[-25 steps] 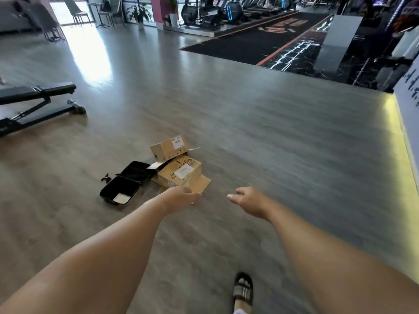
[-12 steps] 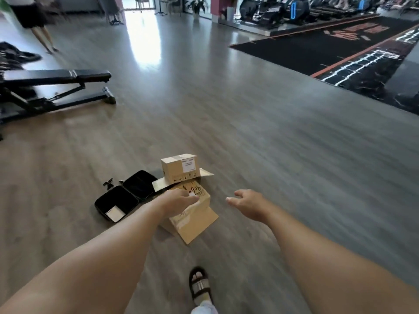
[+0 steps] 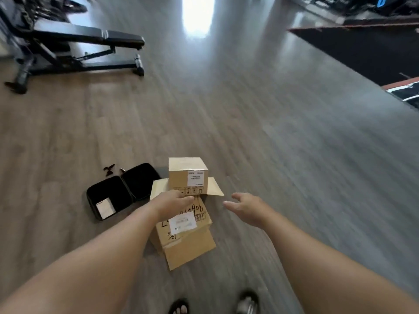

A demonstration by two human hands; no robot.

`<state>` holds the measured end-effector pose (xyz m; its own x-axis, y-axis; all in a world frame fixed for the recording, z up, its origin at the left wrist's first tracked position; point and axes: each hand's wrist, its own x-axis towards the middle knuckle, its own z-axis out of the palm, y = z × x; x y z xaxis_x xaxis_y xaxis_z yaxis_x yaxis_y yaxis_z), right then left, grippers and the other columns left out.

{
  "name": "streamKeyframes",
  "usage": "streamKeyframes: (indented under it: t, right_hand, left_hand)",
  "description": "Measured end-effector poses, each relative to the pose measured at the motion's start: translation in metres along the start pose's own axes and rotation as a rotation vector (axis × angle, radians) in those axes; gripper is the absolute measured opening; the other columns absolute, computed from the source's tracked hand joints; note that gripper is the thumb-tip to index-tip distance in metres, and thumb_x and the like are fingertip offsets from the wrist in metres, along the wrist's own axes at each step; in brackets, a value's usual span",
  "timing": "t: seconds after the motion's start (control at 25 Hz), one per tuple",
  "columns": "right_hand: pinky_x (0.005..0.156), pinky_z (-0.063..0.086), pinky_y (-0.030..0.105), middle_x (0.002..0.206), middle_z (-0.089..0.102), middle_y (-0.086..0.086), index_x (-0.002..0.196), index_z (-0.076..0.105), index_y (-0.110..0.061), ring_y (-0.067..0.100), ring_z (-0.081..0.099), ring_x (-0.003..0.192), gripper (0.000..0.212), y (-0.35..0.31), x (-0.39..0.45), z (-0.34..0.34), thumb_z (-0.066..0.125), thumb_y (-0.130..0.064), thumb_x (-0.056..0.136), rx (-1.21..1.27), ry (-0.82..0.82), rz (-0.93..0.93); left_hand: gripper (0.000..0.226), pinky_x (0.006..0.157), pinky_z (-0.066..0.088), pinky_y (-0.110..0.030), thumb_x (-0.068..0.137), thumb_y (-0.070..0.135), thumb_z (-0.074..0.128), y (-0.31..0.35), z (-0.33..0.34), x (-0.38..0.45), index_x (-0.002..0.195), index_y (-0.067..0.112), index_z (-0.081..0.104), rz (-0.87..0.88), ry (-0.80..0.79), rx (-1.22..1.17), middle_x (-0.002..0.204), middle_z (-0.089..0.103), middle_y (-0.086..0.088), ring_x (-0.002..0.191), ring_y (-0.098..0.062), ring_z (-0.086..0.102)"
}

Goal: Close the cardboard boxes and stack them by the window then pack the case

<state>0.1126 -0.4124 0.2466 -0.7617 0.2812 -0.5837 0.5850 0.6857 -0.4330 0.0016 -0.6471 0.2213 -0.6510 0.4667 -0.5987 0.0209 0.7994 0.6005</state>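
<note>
At the bottom of the view the person's sandalled feet (image 3: 215,304) stood on the wood floor (image 3: 283,155), and both bare arms reached forward and down.

The left hand (image 3: 172,203) hung over the near box (image 3: 184,232), a cardboard box with handwriting and a white label (image 3: 183,222) on top; its front flap (image 3: 190,252) lay folded out onto the floor. The fingers looked relaxed and extended toward the small box, but the blur left it unclear whether they touched any cardboard. The right hand (image 3: 246,206) was spread with fingers apart, holding nothing, just to the right of the boxes.

Just beyond the hands stood the small box (image 3: 188,175), shut on top, with a printed label on its front. It seemed to rest on or in a third carton whose open flaps (image 3: 214,189) stuck out to either side. To the left lay the black case (image 3: 123,191), opened flat, a white card (image 3: 105,207) in its near half; a few small dark bits (image 3: 108,169) lay behind it. Far left stood a weight bench (image 3: 88,46).

The step in hand appeared to be the very start: reaching in to close the boxes. Nothing was stacked yet, and no window showed nearby. The next move likely called for gripping the loose flaps and folding them in, both hands working together.
</note>
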Motion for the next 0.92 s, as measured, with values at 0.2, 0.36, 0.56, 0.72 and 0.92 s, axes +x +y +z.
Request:
streamKeyframes:
  t: [0.2,0.36,0.56,0.72,0.92]
  right_hand:
    - [0.092,0.047,0.035,0.148,0.052,0.004,0.152,0.041,-0.020,0.025,0.053,0.128,0.082,0.022,0.144,-0.017,0.050,-0.066,0.084,-0.063,-0.116,-0.105]
    - [0.079,0.047,0.030,0.144,0.055,0.004,0.148,0.045,-0.018,0.024,0.058,0.121,0.079,0.058,0.261,0.003,0.051,-0.067,0.086,-0.165,-0.156,-0.172]
    - [0.070,0.047,0.029,0.130,0.063,0.004,0.138,0.053,-0.017,0.017,0.053,0.092,0.072,0.092,0.387,0.074,0.052,-0.067,0.085,-0.219,-0.121,-0.209]
    - [0.052,0.035,0.020,0.090,0.060,-0.014,0.103,0.057,-0.031,0.003,0.050,0.069,0.029,0.114,0.481,0.151,0.056,-0.058,0.092,-0.141,-0.050,-0.259]
    - [0.080,0.052,0.031,0.121,0.059,-0.006,0.131,0.053,-0.027,0.017,0.059,0.106,0.048,0.129,0.551,0.208,0.062,-0.048,0.089,-0.038,0.052,-0.420]
  left_hand:
    - [0.049,0.086,0.046,-0.033,0.096,0.062,0.043,0.007,0.013,0.103,0.130,0.031,0.060,-0.123,0.112,-0.054,0.126,0.064,0.005,0.111,-0.015,0.058]
    - [0.050,0.078,0.046,-0.031,0.094,0.066,0.041,-0.018,0.044,0.197,0.122,0.030,0.063,-0.206,0.184,-0.052,0.115,0.066,0.009,0.103,-0.012,0.059]
    - [0.054,0.084,0.049,-0.036,0.092,0.068,0.039,-0.094,0.090,0.312,0.126,0.031,0.058,-0.251,0.246,-0.021,0.118,0.063,0.008,0.106,-0.014,0.058]
    - [0.070,0.083,0.046,-0.040,0.090,0.066,0.040,-0.172,0.115,0.403,0.142,0.019,0.039,-0.346,0.549,-0.015,0.131,0.053,-0.005,0.109,-0.022,0.053]
    - [0.064,0.089,0.048,-0.040,0.096,0.057,0.047,-0.223,0.141,0.473,0.140,0.012,0.038,-0.298,0.750,-0.098,0.130,0.055,-0.010,0.113,-0.027,0.055]
